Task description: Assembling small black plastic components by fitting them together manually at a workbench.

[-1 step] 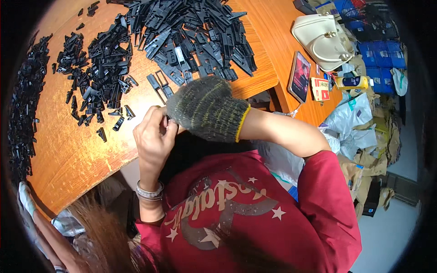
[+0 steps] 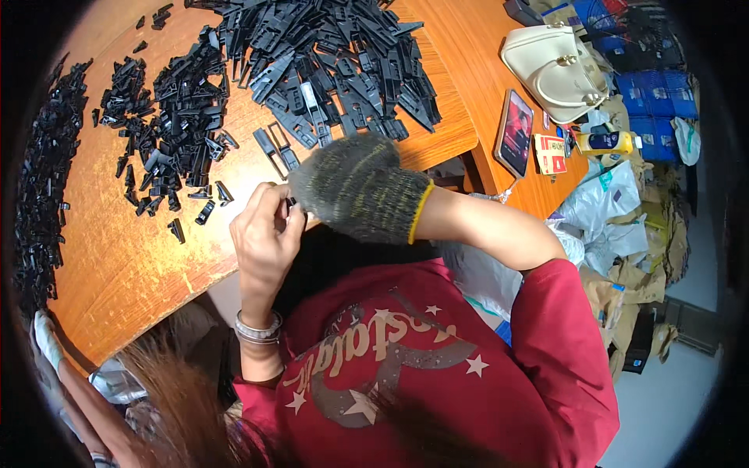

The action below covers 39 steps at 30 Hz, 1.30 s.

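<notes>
My bare left hand (image 2: pixel 264 230), with bangles on its wrist, is closed at the table's front edge, its thumb and fingers pinching a small black plastic part (image 2: pixel 290 204) that is mostly hidden. Against its fingertips presses my right hand (image 2: pixel 355 187), in a dark grey knitted glove with a yellow cuff. That hand is curled closed, and its fingers hide what it grips. Just beyond the hands lie a few long black plastic frames (image 2: pixel 271 148). Farther back is a big heap of long black plastic parts (image 2: pixel 343 70).
Small black clips (image 2: pixel 183 117) lie in loose piles on the wooden table (image 2: pixel 148 288), with another pile (image 2: pixel 47 179) along the left. On the right are a phone (image 2: pixel 515 132), a cream handbag (image 2: pixel 554 70) and a yellow bottle (image 2: pixel 608 142). Another person's arm (image 2: pixel 86 398) shows at lower left.
Both hands keep their hold, and the gloved right hand is a touch farther right. The parts on the table lie as before.
</notes>
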### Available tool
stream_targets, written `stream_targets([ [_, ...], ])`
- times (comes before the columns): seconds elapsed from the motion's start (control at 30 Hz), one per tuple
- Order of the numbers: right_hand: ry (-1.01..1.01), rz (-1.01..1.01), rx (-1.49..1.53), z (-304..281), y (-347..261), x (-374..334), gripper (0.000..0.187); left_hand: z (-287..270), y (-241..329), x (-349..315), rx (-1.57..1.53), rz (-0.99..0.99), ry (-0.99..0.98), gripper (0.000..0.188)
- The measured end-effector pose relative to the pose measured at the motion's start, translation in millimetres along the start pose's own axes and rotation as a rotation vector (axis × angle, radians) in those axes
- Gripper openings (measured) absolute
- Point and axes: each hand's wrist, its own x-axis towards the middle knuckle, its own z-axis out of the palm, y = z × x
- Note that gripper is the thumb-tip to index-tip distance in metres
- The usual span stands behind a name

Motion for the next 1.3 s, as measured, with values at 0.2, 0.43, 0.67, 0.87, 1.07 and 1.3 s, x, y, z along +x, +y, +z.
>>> stream_targets([
  [0.2,-0.091,0.097,-0.005,-31.4,-20.5,-11.3,0.019,-19.3,-2.1,-24.0,-0.469,-0.167,0.005,0.022],
  [0.43,0.000,0.707,1.542,-9.2,-19.7,-35.1,0.024,-2.4,1.5,-25.4,-1.395,-0.352,-0.131,0.039],
  [0.67,-0.107,0.587,1.141,-15.6,-17.6,-37.9,0.029,0.9,23.8,-20.7,-1.166,-0.557,-0.046,0.007],
  [0.87,-0.041,1.117,1.660,-37.8,-23.8,-32.6,0.032,15.3,39.3,-5.6,-0.940,-0.472,0.006,0.013],
  [1.07,0.045,1.371,1.134,-101.8,-30.0,-52.2,0.028,21.5,41.6,-5.9,-0.720,-0.419,0.020,0.012],
  [1.3,-0.945,1.328,-0.507,-233.9,-44.9,-147.9,0.030,7.1,5.7,15.0,0.213,-0.114,0.338,0.015],
])
